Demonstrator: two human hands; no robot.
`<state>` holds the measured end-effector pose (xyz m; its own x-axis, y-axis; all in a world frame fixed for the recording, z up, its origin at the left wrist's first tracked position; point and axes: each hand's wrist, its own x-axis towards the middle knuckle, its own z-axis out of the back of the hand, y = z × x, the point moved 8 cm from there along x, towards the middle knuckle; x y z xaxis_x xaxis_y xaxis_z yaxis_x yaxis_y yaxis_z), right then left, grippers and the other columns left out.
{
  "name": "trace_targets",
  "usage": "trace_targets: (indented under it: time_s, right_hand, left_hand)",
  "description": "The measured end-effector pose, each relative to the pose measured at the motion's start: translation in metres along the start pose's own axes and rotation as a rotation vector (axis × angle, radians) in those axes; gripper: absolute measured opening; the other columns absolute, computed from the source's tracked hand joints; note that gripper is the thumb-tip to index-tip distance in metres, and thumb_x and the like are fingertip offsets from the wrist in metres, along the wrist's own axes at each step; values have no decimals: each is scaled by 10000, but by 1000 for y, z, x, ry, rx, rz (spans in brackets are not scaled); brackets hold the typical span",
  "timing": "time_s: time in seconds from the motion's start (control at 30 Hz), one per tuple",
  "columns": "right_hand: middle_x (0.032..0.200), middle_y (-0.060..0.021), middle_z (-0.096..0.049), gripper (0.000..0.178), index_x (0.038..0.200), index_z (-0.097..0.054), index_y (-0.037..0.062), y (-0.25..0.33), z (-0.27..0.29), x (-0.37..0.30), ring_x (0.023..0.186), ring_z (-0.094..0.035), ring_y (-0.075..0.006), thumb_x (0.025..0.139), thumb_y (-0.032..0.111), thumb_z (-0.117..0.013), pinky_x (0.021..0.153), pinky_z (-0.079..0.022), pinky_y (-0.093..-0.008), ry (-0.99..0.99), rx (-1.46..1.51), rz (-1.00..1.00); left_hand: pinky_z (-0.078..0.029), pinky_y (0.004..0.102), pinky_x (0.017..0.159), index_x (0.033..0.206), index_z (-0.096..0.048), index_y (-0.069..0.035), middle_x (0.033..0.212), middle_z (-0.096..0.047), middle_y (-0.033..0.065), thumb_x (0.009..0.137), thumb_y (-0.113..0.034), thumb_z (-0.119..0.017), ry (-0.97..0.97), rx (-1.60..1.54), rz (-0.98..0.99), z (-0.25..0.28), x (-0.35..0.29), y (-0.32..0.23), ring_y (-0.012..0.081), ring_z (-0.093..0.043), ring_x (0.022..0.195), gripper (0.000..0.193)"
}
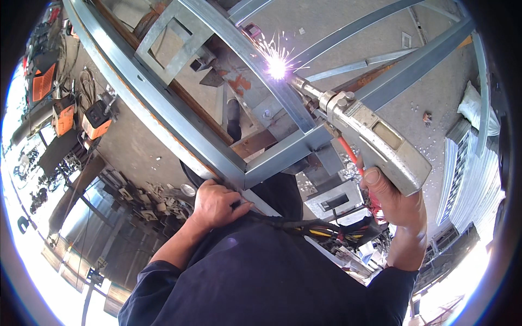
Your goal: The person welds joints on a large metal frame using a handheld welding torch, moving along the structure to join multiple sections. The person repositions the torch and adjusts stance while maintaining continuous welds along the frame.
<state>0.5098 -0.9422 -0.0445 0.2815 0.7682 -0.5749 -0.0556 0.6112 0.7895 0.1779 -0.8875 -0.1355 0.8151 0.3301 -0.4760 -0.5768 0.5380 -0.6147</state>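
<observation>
My right hand (387, 196) is wrapped round the grip of a grey metal welding gun (380, 136). Its nozzle points up and left. A bright violet-white flash with flying sparks (278, 69) burns at the tip, against a long tube of the grey steel frame (274, 162). The glare hides the spot on the metal. A red hose (348, 148) runs beneath the gun. Low in the middle, my left hand (216, 206) is closed at the frame's near corner. Its fingers curl out of sight, so what they grip, if anything, cannot be made out.
Orange-and-black machines (97, 119) stand on the floor at left, beside coiled cable. Small metal offcuts (133, 190) lie heaped below them. Stacked long metal strips (462, 179) and a white sack (478, 108) are at right. Cables (321, 228) cross near my waist.
</observation>
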Motion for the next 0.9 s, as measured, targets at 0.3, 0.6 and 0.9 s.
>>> trace_targets:
  time_s: [0.3, 0.6, 0.9]
  right_hand:
    - [1007, -82, -698, 513, 1389, -568, -25, 3, -2, -1, 863, -663, -149, 978, 219, -754, 754, -537, -295, 13, -23, -14]
    - [1016, -78, -692, 469, 1343, -605, -14, 1, -2, -4, 881, -660, -146, 973, 227, -762, 759, -533, -290, 6, -14, -45]
    - [1071, -100, -691, 459, 1333, -618, -24, 3, -4, -2, 909, -669, -173, 970, 216, -763, 774, -540, -296, 9, -27, -4]
  left_hand:
    - [-469, 393, 691, 659, -705, -150, 591, -641, 17, 806, -437, -795, -11, -5, -1, -2, -2, 1, 220, -636, 586, 336]
    - [-465, 387, 665, 651, -707, -150, 575, -628, 13, 801, -441, -801, -29, -1, -1, -1, -1, 1, 215, -629, 571, 340]
    - [-457, 388, 653, 648, -712, -151, 571, -621, 9, 806, -452, -796, -18, 29, 15, -1, -1, 0, 215, -628, 569, 351]
